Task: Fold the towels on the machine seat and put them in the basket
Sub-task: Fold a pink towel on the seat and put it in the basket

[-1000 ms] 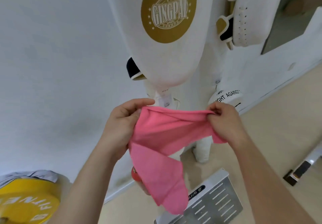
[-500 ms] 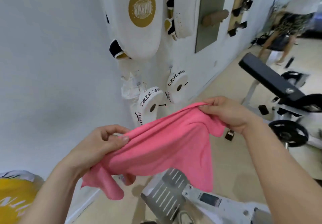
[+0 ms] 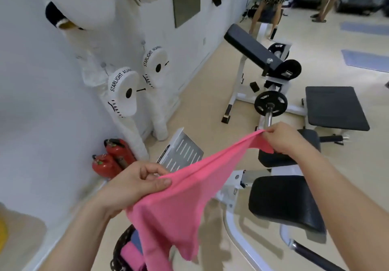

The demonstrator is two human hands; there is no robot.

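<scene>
You are looking down at a gym's pale beige floor (image 3: 206, 106), with a white wall (image 3: 42, 102) running along your left. Two white striking pads (image 3: 124, 93) lettered "STARLIGHT" stand against that wall, and two red fire extinguishers (image 3: 113, 157) sit at its foot. Farther off are a black padded bench (image 3: 252, 49), a black weight plate (image 3: 270, 103) on a bar, and the legs of two people (image 3: 267, 7) near the top edge.

In this head view, you hold the pink towel (image 3: 174, 203) stretched between both hands, above the floor. Your left hand (image 3: 134, 184) has its grip clamped on the near end, with the thumb pressed over the cloth against curled fingers. Your right hand (image 3: 284, 138) pinches the far corner, held higher and farther from you. The top edge runs taut between the two grips, while the rest hangs loose below your left hand.

The towel's lower edge hangs over the basket (image 3: 120, 247), whose dark rim shows at the bottom edge. A folded pink towel (image 3: 130, 254) lies inside it. The black machine seat (image 3: 286, 203) is to your right, beside the hanging cloth, and a slotted metal footplate (image 3: 181, 152) is partly hidden behind the towel.
</scene>
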